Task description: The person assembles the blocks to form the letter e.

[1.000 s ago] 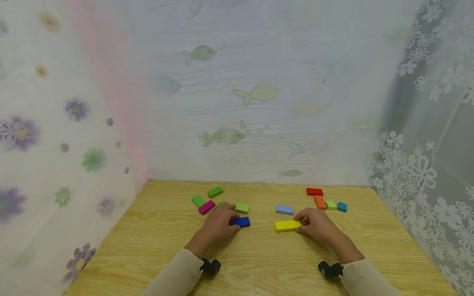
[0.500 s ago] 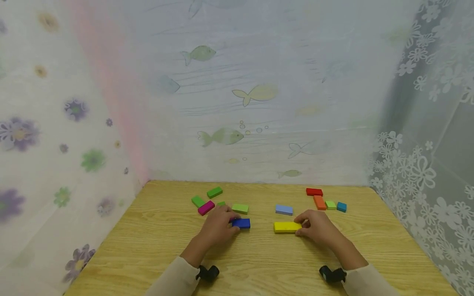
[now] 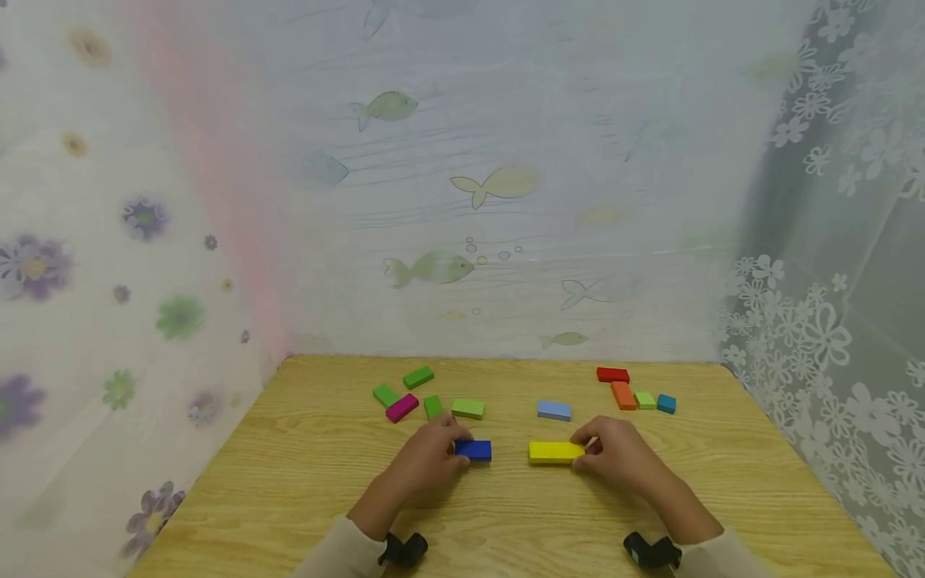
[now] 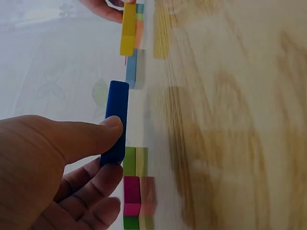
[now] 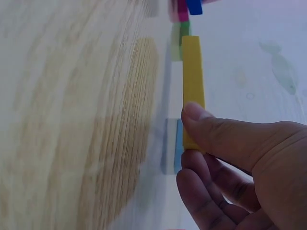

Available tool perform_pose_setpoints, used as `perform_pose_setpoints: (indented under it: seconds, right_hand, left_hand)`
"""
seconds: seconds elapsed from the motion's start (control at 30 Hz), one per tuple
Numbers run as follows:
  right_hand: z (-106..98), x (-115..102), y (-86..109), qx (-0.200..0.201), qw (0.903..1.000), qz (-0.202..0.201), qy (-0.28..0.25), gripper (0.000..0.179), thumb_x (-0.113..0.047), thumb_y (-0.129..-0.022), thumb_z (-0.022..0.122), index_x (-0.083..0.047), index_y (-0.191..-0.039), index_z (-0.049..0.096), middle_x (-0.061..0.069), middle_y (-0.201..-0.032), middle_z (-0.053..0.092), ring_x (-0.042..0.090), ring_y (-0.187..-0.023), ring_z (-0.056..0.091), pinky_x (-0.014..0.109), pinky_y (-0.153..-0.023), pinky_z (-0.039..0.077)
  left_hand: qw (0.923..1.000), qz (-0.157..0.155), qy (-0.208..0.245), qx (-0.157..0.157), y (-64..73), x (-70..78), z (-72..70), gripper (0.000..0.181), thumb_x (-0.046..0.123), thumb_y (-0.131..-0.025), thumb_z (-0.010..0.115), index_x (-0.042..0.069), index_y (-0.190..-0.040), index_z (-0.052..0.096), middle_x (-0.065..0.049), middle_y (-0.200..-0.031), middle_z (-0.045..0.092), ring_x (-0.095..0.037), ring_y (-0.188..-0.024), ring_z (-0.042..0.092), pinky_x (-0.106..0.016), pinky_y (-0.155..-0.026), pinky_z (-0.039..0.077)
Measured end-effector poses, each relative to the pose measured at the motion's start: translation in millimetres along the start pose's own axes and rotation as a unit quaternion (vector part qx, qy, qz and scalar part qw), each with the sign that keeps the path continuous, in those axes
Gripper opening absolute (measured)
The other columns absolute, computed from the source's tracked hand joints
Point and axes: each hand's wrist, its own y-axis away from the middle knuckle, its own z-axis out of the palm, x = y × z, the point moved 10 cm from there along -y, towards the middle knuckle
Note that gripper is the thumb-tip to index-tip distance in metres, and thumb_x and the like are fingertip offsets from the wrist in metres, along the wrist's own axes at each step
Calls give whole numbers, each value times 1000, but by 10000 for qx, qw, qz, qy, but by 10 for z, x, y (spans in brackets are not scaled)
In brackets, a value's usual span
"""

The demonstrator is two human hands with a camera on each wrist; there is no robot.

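Observation:
My left hand (image 3: pixel 428 454) pinches a dark blue block (image 3: pixel 475 451) by its left end, thumb on the near side. In the left wrist view this blue block (image 4: pixel 117 103) is held off the wood. Across from it, my right hand (image 3: pixel 614 445) grips the right end of a longer yellow block (image 3: pixel 552 453). The right wrist view has the yellow block (image 5: pixel 193 72) between thumb and fingers, also raised above the table. Both blocks point at each other, with a gap between their ends. Behind them lies a light blue block (image 3: pixel 554 410), touched by neither hand.
On the wooden table (image 3: pixel 506 522), a lime block (image 3: pixel 468 409), a magenta block (image 3: pixel 401 408) and several green blocks (image 3: pixel 418 377) lie at left. At right are a red block (image 3: pixel 613 375), an orange block (image 3: pixel 623 395), a small lime block (image 3: pixel 645 400) and a teal block (image 3: pixel 666 404).
Both hands have come a little nearer the person with their blocks. The yellow block has shifted slightly left, and more of the green block behind the left hand shows.

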Motion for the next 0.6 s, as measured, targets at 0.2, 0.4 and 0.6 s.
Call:
perform_pose_setpoints:
  seconds: [0.2, 0.4, 0.6]
  right_hand:
    - [62, -25, 50, -50, 9997, 156, -159, 28, -16, -78, 91, -15, -104, 80, -1, -105, 72, 9, -84, 65, 28, -74, 59]
    - [116, -32, 75, -140, 9993, 227, -274, 30, -17, -77, 92, -14, -104, 79, 0, -104, 71, 10, -85, 66, 29, -74, 59]
    - [153, -25, 97, -151, 9985, 338, -394, 28, -14, -78, 91, -12, -103, 79, 1, -104, 71, 11, -85, 65, 29, -74, 59]
  left_hand:
    - [9995, 98, 304, 21, 18, 29, 17, 27, 15, -93, 78, 11, -119, 75, -1, -112, 61, -13, -90, 56, -28, -78, 49]
    - [9996, 181, 202, -30, 24, 71, 41, 28, 15, -93, 79, 9, -120, 74, -2, -112, 62, -10, -86, 53, -28, -77, 48]
    - [9995, 177, 188, -206, 21, 102, 79, 29, 16, -93, 79, 9, -120, 75, -2, -111, 66, -7, -85, 52, -26, -77, 49]
